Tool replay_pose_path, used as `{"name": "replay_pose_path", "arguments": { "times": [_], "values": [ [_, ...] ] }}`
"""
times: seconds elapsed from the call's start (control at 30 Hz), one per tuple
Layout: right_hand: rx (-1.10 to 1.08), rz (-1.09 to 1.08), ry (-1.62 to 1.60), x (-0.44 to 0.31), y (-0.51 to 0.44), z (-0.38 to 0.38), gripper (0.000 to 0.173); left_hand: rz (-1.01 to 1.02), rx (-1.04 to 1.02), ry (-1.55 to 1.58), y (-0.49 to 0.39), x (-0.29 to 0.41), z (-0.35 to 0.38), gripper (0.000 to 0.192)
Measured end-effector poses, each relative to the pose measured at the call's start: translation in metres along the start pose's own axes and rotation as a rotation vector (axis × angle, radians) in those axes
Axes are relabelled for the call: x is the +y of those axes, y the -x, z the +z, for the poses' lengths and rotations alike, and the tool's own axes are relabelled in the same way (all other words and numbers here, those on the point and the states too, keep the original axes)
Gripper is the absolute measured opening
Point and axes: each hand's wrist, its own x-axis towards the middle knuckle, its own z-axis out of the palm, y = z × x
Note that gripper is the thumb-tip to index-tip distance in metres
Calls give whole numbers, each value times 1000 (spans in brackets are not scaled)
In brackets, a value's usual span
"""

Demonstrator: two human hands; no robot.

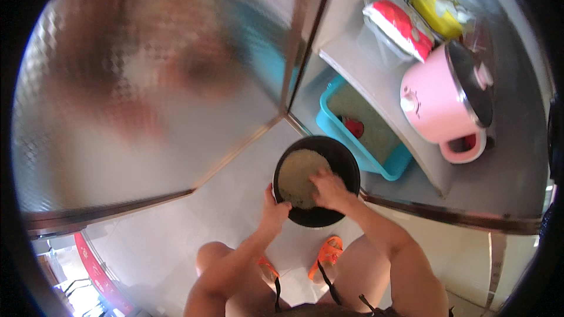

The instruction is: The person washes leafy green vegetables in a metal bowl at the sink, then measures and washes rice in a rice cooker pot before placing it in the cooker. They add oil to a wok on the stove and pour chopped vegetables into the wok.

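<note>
My left hand (276,209) grips the near left rim of a round black pot (346,169), thumb over the edge. Pale grains that look like rice (296,176) cover the pot's bottom. Inside the pot, my right hand (328,188) has its bent fingers at the surface of the grains; they are blurred, and whether they pinch any grains is unclear. Just beyond the pot to the right, a turquoise plastic bin (325,119) holds more pale grain, with a small red container (354,127) lying in it.
A grey shelf (365,83) partly overhangs the bin. On it stand a pink electric cooking pot (434,92) with a lid, a red and white package (398,26) and a yellow bag (434,9). A framed textured-glass panel (176,141) stands left. Orange sandals (328,253) are on my feet below.
</note>
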Motion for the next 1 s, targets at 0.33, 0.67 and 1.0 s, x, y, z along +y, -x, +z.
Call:
{"name": "replay_pose_path", "arguments": {
  "times": [0.33,0.67,1.0],
  "values": [
    [190,-385,-650,-184,71,-191,32,81,56,62,173,22,-6,85],
    [211,-436,-81,-436,14,-375,56,8,-186,-98,355,51,-20,75],
    [259,-237,-249,-405,162,-356,53,-223,-605,-339,470,107,-24,62]
  ]
}}
